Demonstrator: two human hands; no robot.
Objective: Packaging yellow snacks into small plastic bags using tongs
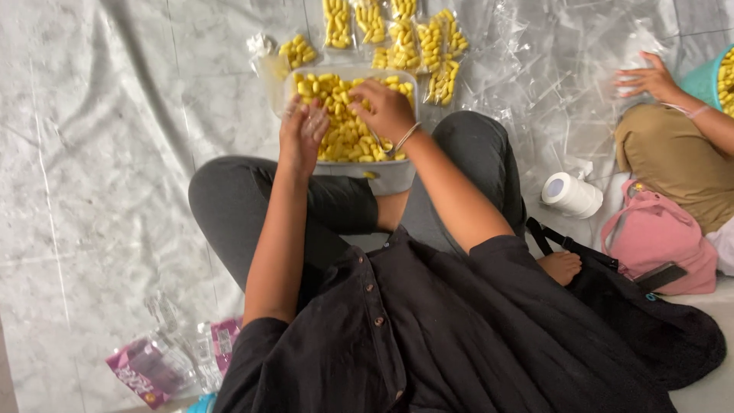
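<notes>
Tub [386, 177] of yellow pieces [344, 134] mostly full; filled bags [397, 34] at 12 o'clock. Left hand [302, 134] fingers loosely cupped, grip unclear; right hand [386, 107] fingers curled in, pinching pieces.

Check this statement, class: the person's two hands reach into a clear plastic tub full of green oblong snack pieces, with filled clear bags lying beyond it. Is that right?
Not quite. The head view shows the oblong snack pieces are yellow, not green. The rest stands: the left hand and right hand reach into the clear plastic tub, and filled clear bags lie beyond it.
</notes>
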